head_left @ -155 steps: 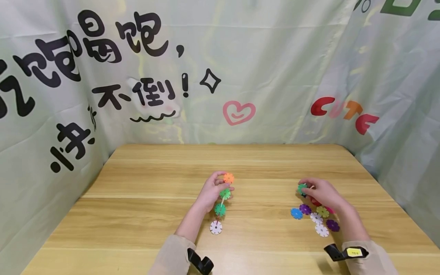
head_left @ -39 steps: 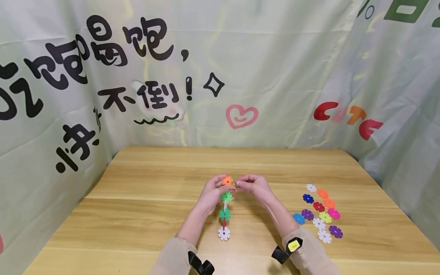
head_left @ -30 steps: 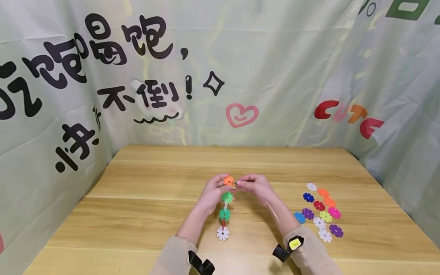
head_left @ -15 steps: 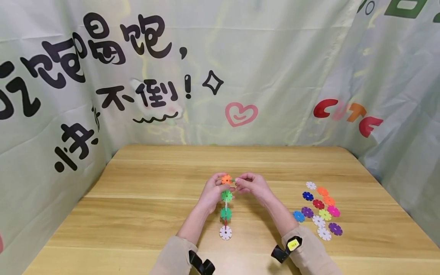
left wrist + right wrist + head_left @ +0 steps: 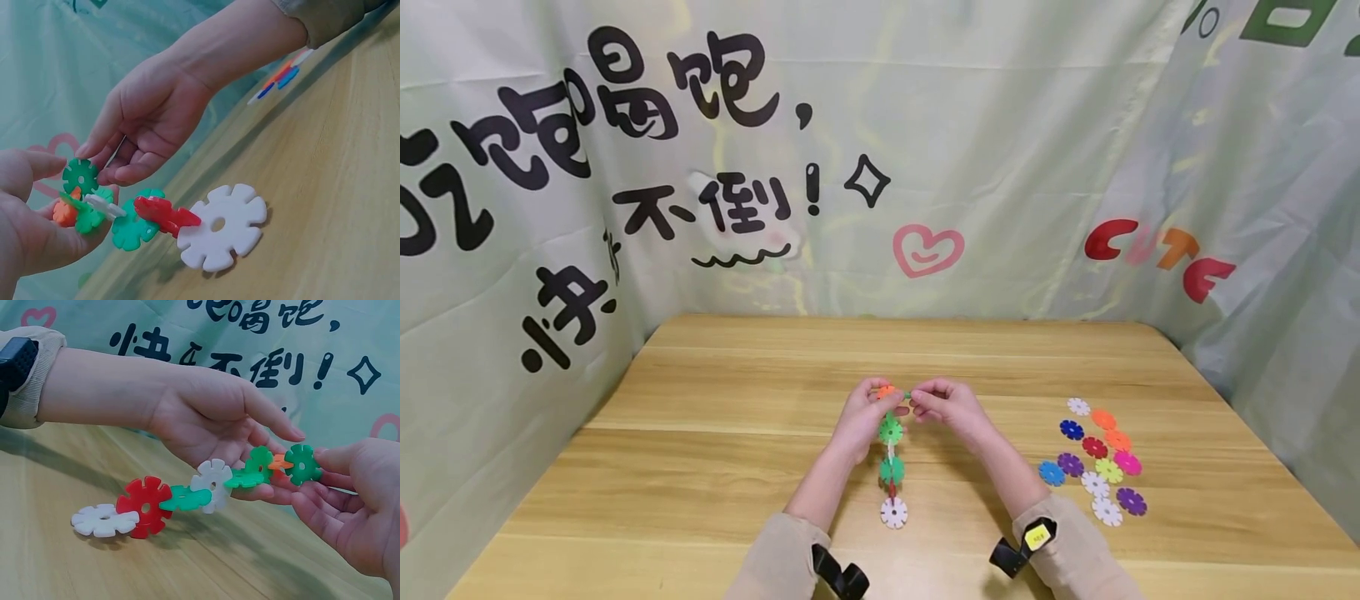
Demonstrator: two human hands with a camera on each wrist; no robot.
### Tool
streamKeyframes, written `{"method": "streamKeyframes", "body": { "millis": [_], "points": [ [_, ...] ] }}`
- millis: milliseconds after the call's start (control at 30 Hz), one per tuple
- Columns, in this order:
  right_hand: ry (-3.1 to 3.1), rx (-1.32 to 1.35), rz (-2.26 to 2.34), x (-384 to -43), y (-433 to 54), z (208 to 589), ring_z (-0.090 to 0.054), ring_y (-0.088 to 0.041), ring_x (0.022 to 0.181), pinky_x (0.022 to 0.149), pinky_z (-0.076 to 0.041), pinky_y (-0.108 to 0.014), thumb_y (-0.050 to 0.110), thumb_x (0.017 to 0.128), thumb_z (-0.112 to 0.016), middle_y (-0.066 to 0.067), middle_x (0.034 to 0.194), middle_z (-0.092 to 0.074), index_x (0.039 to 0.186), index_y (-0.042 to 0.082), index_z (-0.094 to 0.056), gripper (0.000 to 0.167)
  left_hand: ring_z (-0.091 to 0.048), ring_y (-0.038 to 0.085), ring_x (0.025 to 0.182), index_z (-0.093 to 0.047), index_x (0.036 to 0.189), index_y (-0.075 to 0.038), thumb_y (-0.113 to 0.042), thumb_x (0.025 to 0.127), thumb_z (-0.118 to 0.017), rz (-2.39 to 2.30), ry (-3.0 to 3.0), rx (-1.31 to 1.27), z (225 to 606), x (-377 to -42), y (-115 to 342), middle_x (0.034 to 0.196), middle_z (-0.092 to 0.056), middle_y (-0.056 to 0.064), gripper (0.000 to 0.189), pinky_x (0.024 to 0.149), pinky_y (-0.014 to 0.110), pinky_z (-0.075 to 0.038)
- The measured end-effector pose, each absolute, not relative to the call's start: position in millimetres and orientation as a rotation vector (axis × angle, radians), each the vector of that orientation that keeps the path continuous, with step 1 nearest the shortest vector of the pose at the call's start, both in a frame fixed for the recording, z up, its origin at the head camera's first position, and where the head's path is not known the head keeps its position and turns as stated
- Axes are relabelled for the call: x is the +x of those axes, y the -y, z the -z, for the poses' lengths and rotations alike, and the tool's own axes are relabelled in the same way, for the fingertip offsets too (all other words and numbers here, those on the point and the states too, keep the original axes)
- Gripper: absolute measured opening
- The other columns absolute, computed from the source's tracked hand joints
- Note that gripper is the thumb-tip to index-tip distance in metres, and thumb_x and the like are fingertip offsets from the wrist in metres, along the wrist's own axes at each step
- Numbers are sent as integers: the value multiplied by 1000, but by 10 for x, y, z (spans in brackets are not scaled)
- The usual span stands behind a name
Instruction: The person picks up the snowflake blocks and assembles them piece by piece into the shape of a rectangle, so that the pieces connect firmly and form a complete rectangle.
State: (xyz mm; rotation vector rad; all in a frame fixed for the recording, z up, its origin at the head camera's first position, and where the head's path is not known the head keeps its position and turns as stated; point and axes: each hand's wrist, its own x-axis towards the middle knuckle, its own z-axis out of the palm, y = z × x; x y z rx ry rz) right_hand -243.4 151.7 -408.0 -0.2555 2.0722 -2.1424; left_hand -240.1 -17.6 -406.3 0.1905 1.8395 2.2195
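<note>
In the head view my left hand [image 5: 859, 423] holds a chain of interlocking plastic snowflake discs near its far end, the thumb partly covering the orange disc [image 5: 886, 391]. My right hand [image 5: 953, 407] pinches a green snowflake disc [image 5: 302, 465] edge-on against that orange disc. From the orange disc the chain runs toward the near side through green discs, a white disc [image 5: 213, 485], another green disc [image 5: 185, 498] and a red disc [image 5: 145, 507]. It ends in a white disc [image 5: 893, 513], low over the table. In the left wrist view the pinched green disc overlaps the chain's end.
Loose snowflake discs lie scattered on the wooden table [image 5: 737, 467] to the right, among them a blue one [image 5: 1052, 473], a red one [image 5: 1094, 447] and a purple one [image 5: 1131, 501]. A printed curtain [image 5: 1000, 167] hangs behind the table. Black cameras sit on both wrists.
My right hand has come left from the loose discs, bringing a green disc to the chain's orange end. Over the last half second the orange disc has turned and slipped further behind the left thumb.
</note>
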Motion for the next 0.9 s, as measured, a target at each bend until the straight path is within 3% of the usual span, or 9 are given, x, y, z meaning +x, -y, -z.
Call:
{"method": "streamKeyframes", "body": {
  "millis": [533, 900],
  "points": [
    [-2128, -259, 2067, -2432, -1499, 4076, -60, -16, 75, 73, -55, -33, 6, 90, -59, -9, 84, -61, 103, -15, -55, 25, -61, 39, 93, -39, 118, 8, -13, 89, -62, -2220, -1892, 171, 4060, -2400, 173, 103, -59, 23, 43, 71, 44, -55],
    [-2206, -170, 2063, -2412, -1841, 4039, -59, -15, 76, 74, -54, -34, 9, 90, -58, -5, 84, -62, 107, -18, -51, 33, -58, 42, 92, -46, 123, 8, -11, 91, -59, -2219, -1885, 206, 4097, -2427, 180, 108, -56, 22, 40, 71, 44, -55]
  ]
}}
